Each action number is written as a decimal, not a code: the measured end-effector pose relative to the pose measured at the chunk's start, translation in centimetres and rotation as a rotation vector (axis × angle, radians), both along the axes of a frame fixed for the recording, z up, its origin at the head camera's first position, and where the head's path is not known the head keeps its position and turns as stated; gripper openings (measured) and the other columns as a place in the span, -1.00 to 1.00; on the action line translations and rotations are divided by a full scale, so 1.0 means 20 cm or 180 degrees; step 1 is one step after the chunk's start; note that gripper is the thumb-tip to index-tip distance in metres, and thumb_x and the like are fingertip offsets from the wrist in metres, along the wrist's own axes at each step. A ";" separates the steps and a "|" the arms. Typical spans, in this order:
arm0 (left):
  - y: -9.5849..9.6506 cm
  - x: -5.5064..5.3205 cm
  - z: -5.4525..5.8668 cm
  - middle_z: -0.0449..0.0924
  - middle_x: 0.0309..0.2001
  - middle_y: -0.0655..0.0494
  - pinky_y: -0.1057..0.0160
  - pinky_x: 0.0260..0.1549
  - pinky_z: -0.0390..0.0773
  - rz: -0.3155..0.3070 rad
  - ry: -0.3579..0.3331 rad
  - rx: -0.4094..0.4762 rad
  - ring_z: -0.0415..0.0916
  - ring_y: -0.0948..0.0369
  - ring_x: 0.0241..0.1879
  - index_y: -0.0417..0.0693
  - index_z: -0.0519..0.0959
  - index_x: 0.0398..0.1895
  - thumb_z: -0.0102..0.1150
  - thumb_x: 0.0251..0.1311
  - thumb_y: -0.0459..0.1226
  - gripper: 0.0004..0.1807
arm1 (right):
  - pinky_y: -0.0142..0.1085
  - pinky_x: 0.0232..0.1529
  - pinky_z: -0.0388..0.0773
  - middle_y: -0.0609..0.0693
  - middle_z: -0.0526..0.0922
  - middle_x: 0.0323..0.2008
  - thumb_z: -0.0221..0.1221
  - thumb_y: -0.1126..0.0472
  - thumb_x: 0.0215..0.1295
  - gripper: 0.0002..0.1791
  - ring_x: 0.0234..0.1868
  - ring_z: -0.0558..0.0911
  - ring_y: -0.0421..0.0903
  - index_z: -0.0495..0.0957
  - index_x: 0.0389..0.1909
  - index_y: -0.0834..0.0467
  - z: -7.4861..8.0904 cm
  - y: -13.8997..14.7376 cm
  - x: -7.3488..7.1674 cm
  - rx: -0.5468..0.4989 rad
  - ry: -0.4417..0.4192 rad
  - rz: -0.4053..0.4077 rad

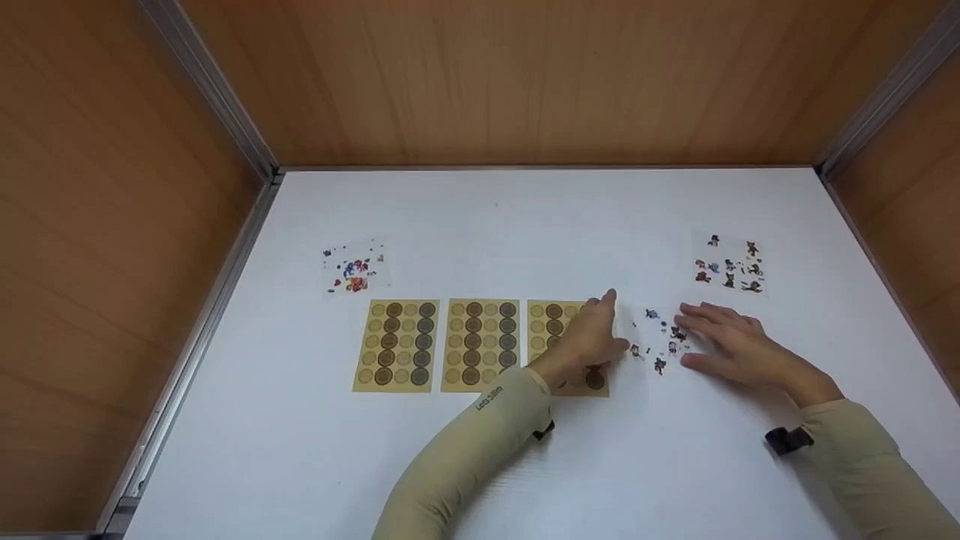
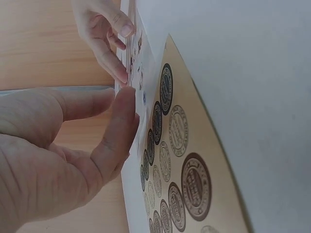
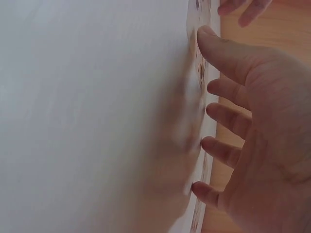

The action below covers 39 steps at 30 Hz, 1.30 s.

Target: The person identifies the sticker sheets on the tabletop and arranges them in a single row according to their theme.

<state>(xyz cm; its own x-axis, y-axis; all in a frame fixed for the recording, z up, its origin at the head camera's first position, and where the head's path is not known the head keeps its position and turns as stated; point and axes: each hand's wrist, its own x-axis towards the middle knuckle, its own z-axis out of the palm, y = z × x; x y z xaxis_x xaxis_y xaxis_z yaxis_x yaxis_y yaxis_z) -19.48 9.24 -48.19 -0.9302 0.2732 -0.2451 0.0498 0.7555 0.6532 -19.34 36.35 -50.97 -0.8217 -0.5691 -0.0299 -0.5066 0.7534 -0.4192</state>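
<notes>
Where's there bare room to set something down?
Behind the gold cards, between the left sheet and right sheet; also in front of the cards, left of the left sleeve. Crowded: around the near sheet, between left hand and right hand.

Rightmost tan sheet (image 1: 553, 327) partly hidden behind the left hand (image 1: 591, 334)

From my place I see that the person wears long, close-fitting sleeves of pale khaki. The left sleeve (image 1: 457, 457) has small dark lettering (image 1: 490, 398) — it seems to read "LetsSlim" — and soft wrinkles. Near the right sleeve's (image 1: 862, 450) cuff sits a black device (image 1: 786, 441); below the left cuff, a small black piece (image 1: 544, 430).
</notes>
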 end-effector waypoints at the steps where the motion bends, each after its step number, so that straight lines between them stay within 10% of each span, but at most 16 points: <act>1: -0.01 0.00 0.00 0.30 0.46 -0.05 0.40 0.23 0.44 -0.0042 0.0016 0.0021 0.45 0.19 0.28 -0.07 0.10 0.61 0.42 0.23 -0.23 -0.05 | 0.40 0.28 0.08 0.17 0.32 0.47 0.28 -0.15 0.36 -0.26 0.48 0.19 0.31 0.42 0.43 0.17 0.00 0.00 0.00 -0.0027 0.0011 0.0011; 7: -0.09 -0.02 0.04 0.48 0.26 -0.03 0.43 -0.06 0.58 -0.0432 0.0147 0.0484 0.58 0.21 0.02 -0.06 0.38 0.46 0.38 0.28 -0.20 -0.30 | 0.41 0.35 0.10 0.22 0.26 0.49 0.27 -0.13 0.38 -0.25 0.48 0.14 0.34 0.38 0.44 0.20 0.06 -0.02 -0.02 -0.0108 -0.0108 0.0032; 14: -0.36 -0.10 0.15 0.49 0.24 -0.06 0.27 0.10 0.57 -0.0780 0.0430 0.0732 0.54 0.00 0.17 -0.12 0.48 0.36 0.25 0.39 -0.18 -0.48 | 0.38 0.36 0.13 0.25 0.22 0.50 0.27 -0.07 0.40 -0.23 0.49 0.13 0.32 0.31 0.48 0.23 0.18 -0.11 -0.08 -0.0293 -0.0111 0.0131; 31: -1.33 -0.20 0.17 0.51 0.29 -0.02 -0.03 0.26 0.47 -0.0060 0.1044 0.0910 0.40 -0.01 0.32 -0.10 0.53 0.31 0.29 0.37 -0.09 -0.48 | 0.12 0.52 0.07 0.06 0.11 0.58 0.22 -0.17 0.41 -0.08 0.57 0.08 0.10 0.03 0.62 0.05 0.21 -0.59 -0.27 -0.0594 -0.0340 0.0516; 39: -1.74 -0.22 0.16 0.25 0.49 -0.12 -0.11 0.41 0.27 0.0664 0.0909 0.0440 0.16 -0.08 0.49 -0.12 0.32 0.49 0.27 0.38 -0.05 -0.29 | 0.06 0.54 0.03 0.03 0.10 0.58 0.21 -0.20 0.41 -0.10 0.57 0.06 0.05 0.04 0.63 -0.05 0.21 -0.81 -0.39 -0.0717 -0.0539 0.0518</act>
<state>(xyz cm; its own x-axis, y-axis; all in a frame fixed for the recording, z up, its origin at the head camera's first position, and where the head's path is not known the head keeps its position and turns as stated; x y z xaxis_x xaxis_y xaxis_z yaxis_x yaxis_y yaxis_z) -23.79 -25.50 -45.02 -0.9949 0.0829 0.0581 0.0989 0.6744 0.7317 -27.09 20.14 -46.70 -0.7135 -0.7005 -0.0168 -0.5215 0.5469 -0.6549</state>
